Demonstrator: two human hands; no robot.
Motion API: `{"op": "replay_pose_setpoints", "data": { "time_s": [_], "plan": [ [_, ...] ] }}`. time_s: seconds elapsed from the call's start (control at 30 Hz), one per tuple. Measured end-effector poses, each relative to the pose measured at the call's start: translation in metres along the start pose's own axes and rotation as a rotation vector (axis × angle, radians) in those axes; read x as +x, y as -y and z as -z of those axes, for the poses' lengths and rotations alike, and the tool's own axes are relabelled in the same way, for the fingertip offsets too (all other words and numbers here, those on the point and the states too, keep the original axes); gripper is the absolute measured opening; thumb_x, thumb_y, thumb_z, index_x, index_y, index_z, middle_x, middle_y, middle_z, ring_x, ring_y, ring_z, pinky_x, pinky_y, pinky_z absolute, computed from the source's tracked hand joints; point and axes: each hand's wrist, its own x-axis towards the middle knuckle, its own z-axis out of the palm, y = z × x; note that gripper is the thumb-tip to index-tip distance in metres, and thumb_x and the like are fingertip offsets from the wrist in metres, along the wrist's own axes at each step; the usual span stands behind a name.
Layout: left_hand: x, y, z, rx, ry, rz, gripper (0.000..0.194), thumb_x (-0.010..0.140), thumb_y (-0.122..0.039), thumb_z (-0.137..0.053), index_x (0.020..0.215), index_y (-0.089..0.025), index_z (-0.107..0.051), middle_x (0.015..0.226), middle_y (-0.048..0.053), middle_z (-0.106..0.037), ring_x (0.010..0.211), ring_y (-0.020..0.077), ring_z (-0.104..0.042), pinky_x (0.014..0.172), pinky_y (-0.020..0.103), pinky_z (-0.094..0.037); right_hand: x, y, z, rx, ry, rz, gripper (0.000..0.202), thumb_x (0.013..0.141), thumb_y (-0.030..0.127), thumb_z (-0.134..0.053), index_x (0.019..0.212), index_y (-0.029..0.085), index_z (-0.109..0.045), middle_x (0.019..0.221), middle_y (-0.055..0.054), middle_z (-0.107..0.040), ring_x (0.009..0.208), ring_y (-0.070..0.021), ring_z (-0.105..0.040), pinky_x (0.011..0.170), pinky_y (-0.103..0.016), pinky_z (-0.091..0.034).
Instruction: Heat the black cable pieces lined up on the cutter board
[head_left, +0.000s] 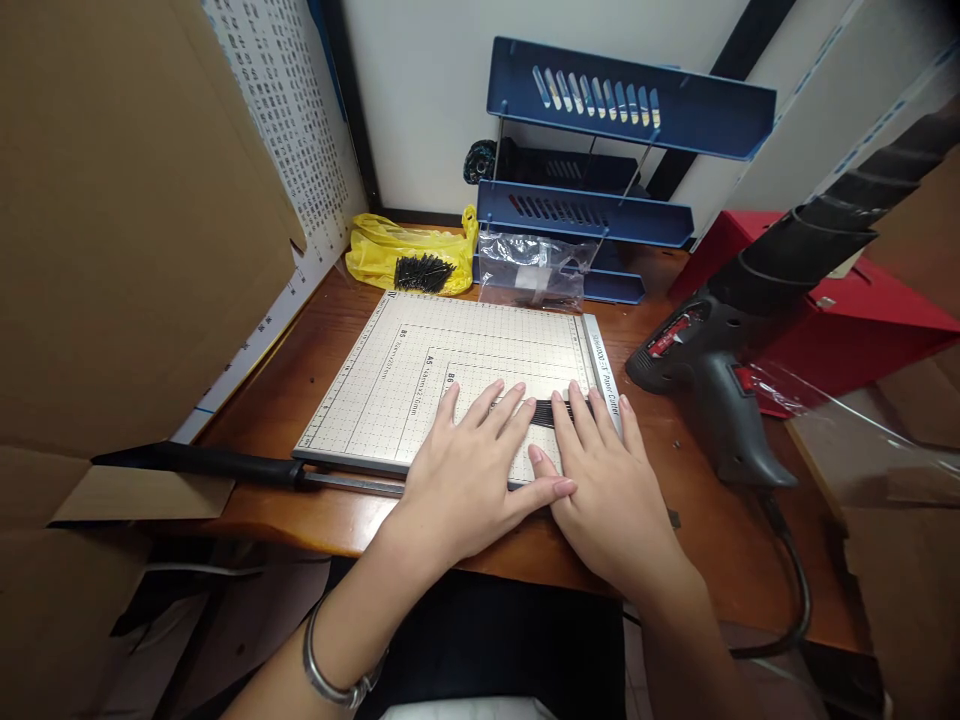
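Observation:
A paper cutter (360, 400) with a cream gridded board lies on the table, its black-handled blade arm along the near edge. My left hand (472, 470) rests palm down on the board, fingers spread. Beside it, my right hand (604, 475) lies flat near the board's right edge, fingers stretched out. The thumbs overlap. Between the two hands a row of thin black strands (545, 412) shows side by side on the board; the fingers cover its ends, so I cannot tell its full length.
Behind the cutter are a yellow plastic bag (409, 245) with a pile of short black pieces (424, 272), a clear plastic bag (532, 270) and a blue tiered rack (592, 210). To the right stand a black heat gun (739, 400) with a cord and a red box (862, 320). Cardboard (135, 200) walls the left.

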Motion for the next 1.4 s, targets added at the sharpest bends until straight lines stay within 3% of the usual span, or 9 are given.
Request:
{"op": "replay_pose_setpoints", "data": {
  "time_s": [0.23,0.47,0.63,0.83,1.0,1.2,1.4],
  "plan": [
    [0.0008,-0.0007,-0.0004,-0.008,-0.005,0.000,0.078,0.104,-0.071,-0.022,0.160,-0.018,-0.037,0.168,0.006,-0.033,0.158,0.0296,-0.028,0.126,0.066,-0.019,-0.0007,-0.0003,-0.0004,-0.010,-0.004,0.006,0.066,0.107,0.043,-0.023,0.152,0.003,-0.051,0.159,-0.020,-0.042,0.148,-0.0380,-0.042,0.126,-0.055,-0.026],
    [0.0005,-0.0036,-0.0020,-0.012,-0.050,0.041,0.091,0.103,-0.073,-0.021,0.162,-0.004,-0.025,0.167,0.015,-0.032,0.156,0.0280,-0.031,0.127,0.062,-0.021,-0.0005,-0.0003,-0.0005,-0.012,-0.001,0.002,0.068,0.107,0.045,-0.022,0.153,0.002,-0.049,0.159,-0.020,-0.041,0.149,-0.0377,-0.041,0.126,-0.056,-0.025],
    [-0.0003,-0.0015,-0.0014,0.002,-0.039,0.014,0.082,0.104,-0.071,-0.022,0.157,-0.011,-0.040,0.165,0.012,-0.038,0.156,0.0286,-0.031,0.128,0.062,-0.020,-0.0002,-0.0003,-0.0002,-0.008,0.012,-0.006,0.069,0.107,0.045,-0.021,0.153,0.002,-0.049,0.159,-0.020,-0.041,0.149,-0.0375,-0.041,0.126,-0.056,-0.025],
    [-0.0004,-0.0012,-0.0017,-0.003,-0.053,0.024,0.088,0.103,-0.072,-0.021,0.162,-0.006,-0.027,0.166,0.014,-0.035,0.156,0.0277,-0.031,0.127,0.062,-0.021,0.0002,-0.0007,-0.0006,-0.006,0.008,0.005,0.069,0.107,0.045,-0.021,0.153,0.002,-0.048,0.160,-0.020,-0.041,0.149,-0.0381,-0.040,0.127,-0.055,-0.024],
    [-0.0002,-0.0021,-0.0012,0.002,-0.031,0.019,0.084,0.104,-0.071,-0.020,0.157,-0.009,-0.039,0.166,0.012,-0.037,0.157,0.0273,-0.030,0.128,0.062,-0.019,0.0005,-0.0002,0.0004,0.006,0.028,-0.006,0.068,0.107,0.045,-0.024,0.153,0.002,-0.049,0.159,-0.020,-0.041,0.149,-0.0380,-0.040,0.127,-0.056,-0.024],
    [-0.0007,-0.0020,-0.0019,-0.013,-0.062,-0.013,0.083,0.104,-0.072,-0.022,0.162,-0.013,-0.030,0.166,0.008,-0.036,0.155,0.0288,-0.033,0.126,0.064,-0.021,-0.0009,-0.0002,-0.0004,-0.017,-0.014,0.015,0.067,0.107,0.043,-0.023,0.152,0.001,-0.049,0.158,-0.020,-0.043,0.148,-0.0379,-0.042,0.126,-0.056,-0.025],
    [-0.0021,0.0006,-0.0017,-0.017,-0.045,-0.094,0.076,0.105,-0.071,-0.019,0.156,-0.020,-0.043,0.163,0.004,-0.043,0.155,0.0286,-0.033,0.127,0.064,-0.019,-0.0008,-0.0028,-0.0006,0.001,0.000,0.012,0.066,0.106,0.041,-0.025,0.152,0.000,-0.048,0.160,-0.020,-0.041,0.149,-0.0379,-0.041,0.126,-0.056,-0.026]
  ]
}}
